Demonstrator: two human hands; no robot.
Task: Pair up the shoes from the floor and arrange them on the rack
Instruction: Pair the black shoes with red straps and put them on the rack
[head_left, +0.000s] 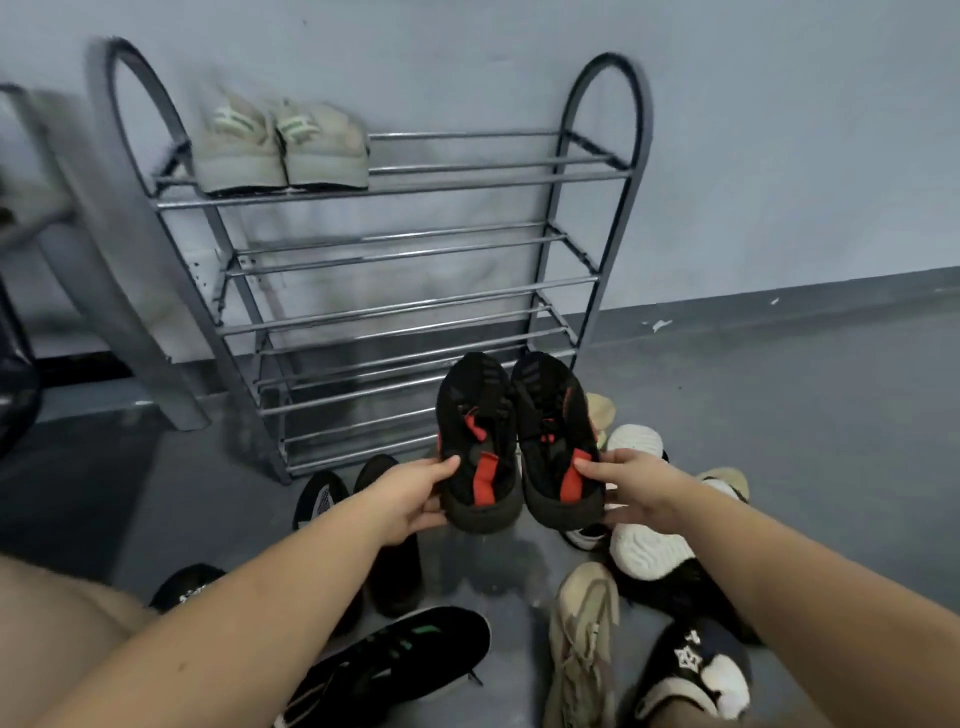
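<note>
Left hand: the left hand (415, 493) grips the heel of the left black-and-red shoe (478, 441), thumb on top near the collar, fingers curled under the sole
Right hand: the right hand (631, 488) pinches the heel of the right black-and-red shoe (558, 436), thumb pressed on the red heel tab
The pair: both shoes are held up side by side, toes pointing at the rack, heels toward the person, sides touching or very nearly so
Rack: the metal shoe rack (592, 291) stands against the grey wall, several tiers of bars, and the held pair hangs in front of its lower tiers
Top tier: 1 pale beige pair (280, 148) sits at the left end of the top shelf, heels outward, the 2 shoes touching
Floor, left: 2 dark shoes (395, 561) lie below the left forearm, and a black sneaker with a green stripe (400, 657) lies nearer the person
Floor, right: a beige sneaker (584, 639), a white-soled shoe on its side (649, 553) and a black-and-white shoe (696, 670) lie jumbled under the right arm
Far left: a grey chair leg (119, 291), blurred, just beside the rack
</note>
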